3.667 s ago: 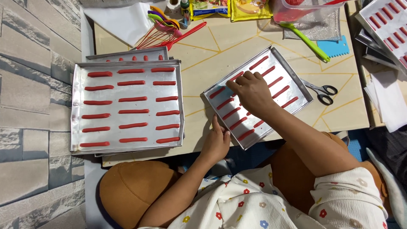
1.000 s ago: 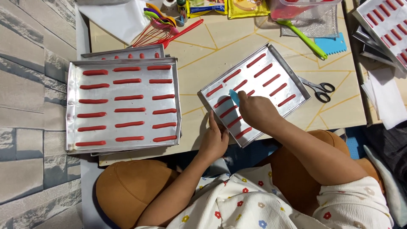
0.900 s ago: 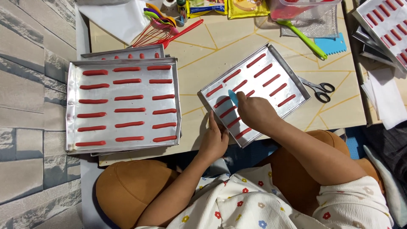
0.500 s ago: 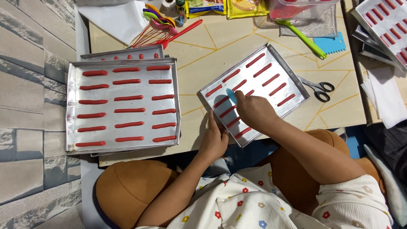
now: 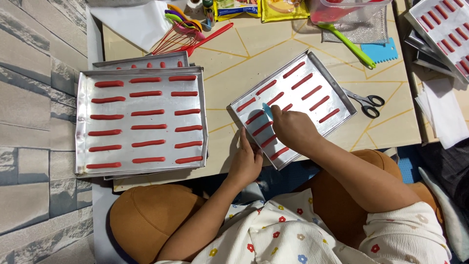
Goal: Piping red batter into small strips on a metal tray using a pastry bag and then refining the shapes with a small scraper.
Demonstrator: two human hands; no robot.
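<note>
Yellow packets [image 5: 259,8] at table's far edge

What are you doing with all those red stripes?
A person sits at a low wooden table. The left hand steadies a small metal tray of red piped strips, while the right hand works on them with a small blue tool. A bigger filled tray sits alongside.

Tilted metal tray [image 5: 342,105], red strips [image 5: 311,92], blue scraper [image 5: 267,110]
</note>
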